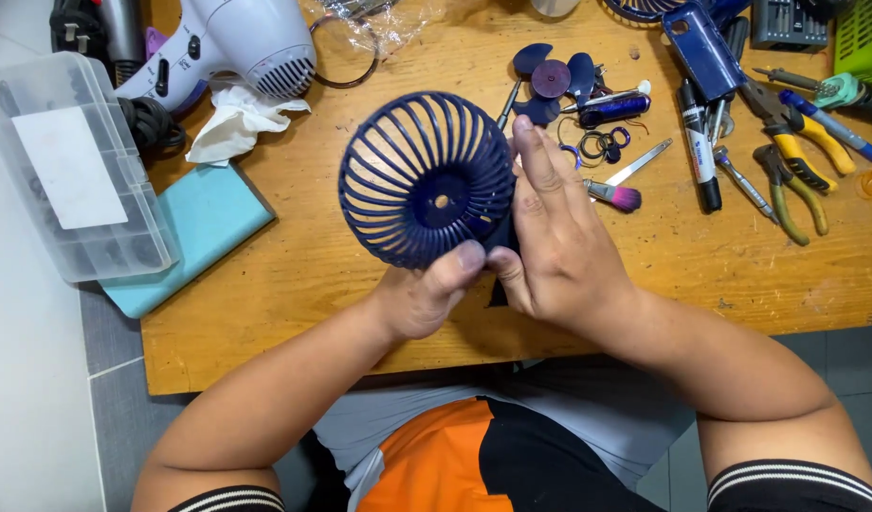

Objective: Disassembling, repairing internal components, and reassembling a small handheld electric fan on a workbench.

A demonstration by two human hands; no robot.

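Now you hold the navy fan grille (425, 177) above the bench (294, 275).
Your left hand (422, 299) pinches its lower rim; your right hand (559, 232) grips its side, fingers straight.

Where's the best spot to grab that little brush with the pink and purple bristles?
Probably the brush's thin handle end, coming from above on the person's right hand side. The handle lies flat on the table, and pinching there keeps fingers off the soft bristles.
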